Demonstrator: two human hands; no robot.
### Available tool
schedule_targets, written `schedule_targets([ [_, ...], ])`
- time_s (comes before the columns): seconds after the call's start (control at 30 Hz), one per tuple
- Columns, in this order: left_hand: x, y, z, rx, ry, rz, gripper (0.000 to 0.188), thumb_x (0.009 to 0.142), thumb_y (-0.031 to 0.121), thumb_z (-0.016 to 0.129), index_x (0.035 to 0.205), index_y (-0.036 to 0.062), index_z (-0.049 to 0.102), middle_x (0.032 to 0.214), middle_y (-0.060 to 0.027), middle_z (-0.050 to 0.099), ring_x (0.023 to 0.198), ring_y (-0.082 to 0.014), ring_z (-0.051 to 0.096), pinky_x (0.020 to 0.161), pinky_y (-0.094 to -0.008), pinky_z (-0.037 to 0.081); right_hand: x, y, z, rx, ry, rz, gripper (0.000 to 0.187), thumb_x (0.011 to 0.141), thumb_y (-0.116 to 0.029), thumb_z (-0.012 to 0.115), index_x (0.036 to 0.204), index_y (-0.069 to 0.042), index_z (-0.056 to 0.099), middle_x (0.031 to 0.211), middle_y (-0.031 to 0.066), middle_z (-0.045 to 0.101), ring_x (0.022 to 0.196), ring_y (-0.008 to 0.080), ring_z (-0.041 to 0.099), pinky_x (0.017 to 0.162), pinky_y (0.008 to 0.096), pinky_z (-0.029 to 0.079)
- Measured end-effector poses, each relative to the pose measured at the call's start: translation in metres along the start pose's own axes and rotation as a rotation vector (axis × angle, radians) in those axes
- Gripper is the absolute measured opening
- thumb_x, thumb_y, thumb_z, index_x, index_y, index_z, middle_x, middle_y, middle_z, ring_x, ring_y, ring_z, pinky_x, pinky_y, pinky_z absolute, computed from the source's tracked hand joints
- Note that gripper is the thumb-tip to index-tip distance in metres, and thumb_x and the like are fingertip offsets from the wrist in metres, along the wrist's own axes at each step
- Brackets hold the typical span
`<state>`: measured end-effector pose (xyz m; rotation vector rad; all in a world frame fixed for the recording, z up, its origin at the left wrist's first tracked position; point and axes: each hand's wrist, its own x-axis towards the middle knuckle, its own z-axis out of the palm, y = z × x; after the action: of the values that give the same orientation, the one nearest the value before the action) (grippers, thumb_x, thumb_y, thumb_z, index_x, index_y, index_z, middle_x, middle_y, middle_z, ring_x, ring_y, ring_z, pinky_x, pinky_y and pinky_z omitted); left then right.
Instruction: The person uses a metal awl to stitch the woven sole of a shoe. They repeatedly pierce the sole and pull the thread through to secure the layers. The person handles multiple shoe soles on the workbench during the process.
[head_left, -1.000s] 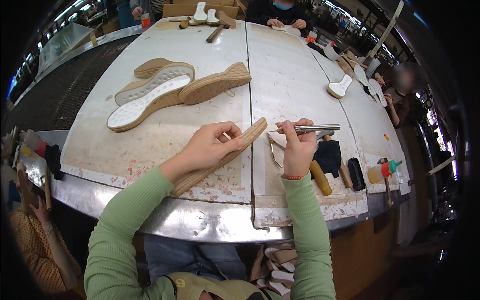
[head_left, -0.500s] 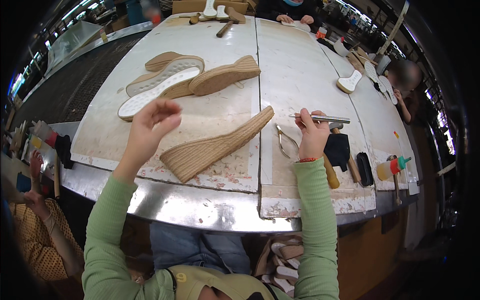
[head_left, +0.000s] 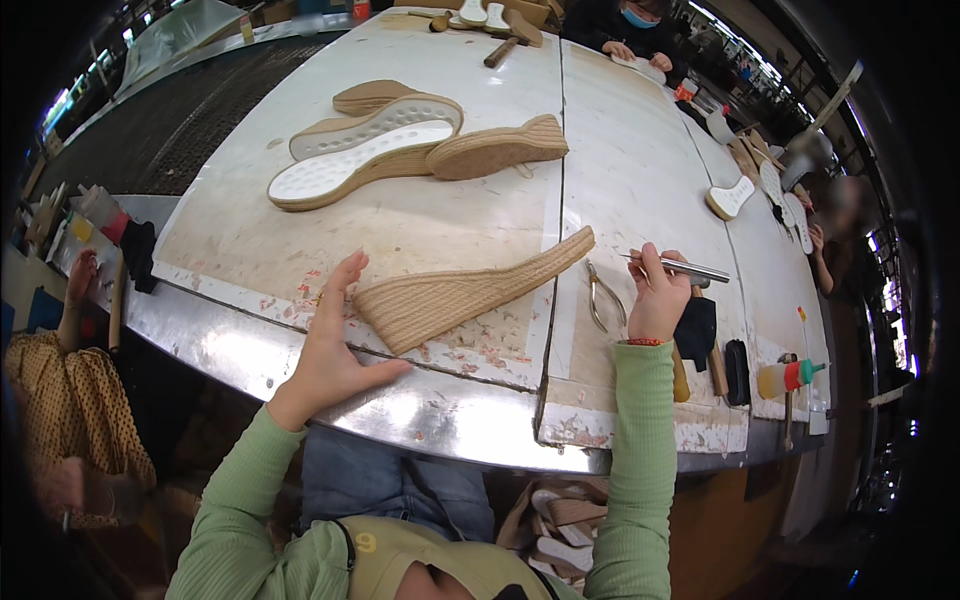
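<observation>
A rope-wrapped wedge sole lies on its side on the worn white table, its thick heel end toward my left hand. That hand is spread wide beside the heel, thumb and fingers apart, holding nothing. My right hand pinches a slim silver craft knife, its thin point directed left toward the sole's narrow toe end. Beside the right hand lie metal nippers. Farther off is a group of wedge soles, one with a white dimpled top and another lying with its brown underside showing.
Right of my hand lie a black cloth, a dark case and a glue bottle with a green tip. A hammer rests at the far end. Co-workers sit at the far side and right; another person's arm shows at left.
My left hand has come down from above the table to beside the sole's heel, its fingers spreading. The right hand still holds the knife. The whole view has shifted a little.
</observation>
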<state>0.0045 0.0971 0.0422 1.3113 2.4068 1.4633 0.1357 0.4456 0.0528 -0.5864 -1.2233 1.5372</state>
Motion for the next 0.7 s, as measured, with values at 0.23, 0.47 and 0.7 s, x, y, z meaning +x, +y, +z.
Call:
schedule_targets([
  [0.23,-0.001,0.002,0.016,0.033,0.081,-0.002,0.110,0.057,0.023,0.087,0.144,0.0029,0.024,0.140,-0.0196,0.039,0.128,-0.0333,0.042,0.106,-0.0410,0.035,-0.002,0.000,-0.001,0.014,-0.027,0.026,0.026,0.085,-0.002,0.068,0.101,-0.003,0.047,0.085,0.0111,0.062,0.075,0.0173,0.063,0.072,0.0300,0.052],
  [0.47,0.012,0.019,-0.001,-0.029,0.104,-0.074,0.103,0.054,0.020,0.087,0.138,0.0008,0.031,0.122,-0.0160,0.048,0.112,-0.0278,0.051,0.100,-0.0380,0.040,0.000,0.002,-0.004,0.041,-0.040,0.030,0.024,0.086,-0.002,0.068,0.099,-0.004,0.048,0.082,0.0098,0.063,0.074,0.0170,0.063,0.071,0.0288,0.052],
  [0.7,0.090,0.101,-0.055,-0.138,0.165,0.360,0.098,0.050,0.016,0.084,0.135,0.0032,0.035,0.124,-0.0142,0.050,0.108,-0.0285,0.056,0.100,-0.0395,0.041,0.001,0.001,-0.007,0.045,-0.025,0.044,0.021,0.086,-0.003,0.067,0.096,-0.007,0.050,0.082,0.0083,0.063,0.077,0.0174,0.064,0.072,0.0287,0.050],
])
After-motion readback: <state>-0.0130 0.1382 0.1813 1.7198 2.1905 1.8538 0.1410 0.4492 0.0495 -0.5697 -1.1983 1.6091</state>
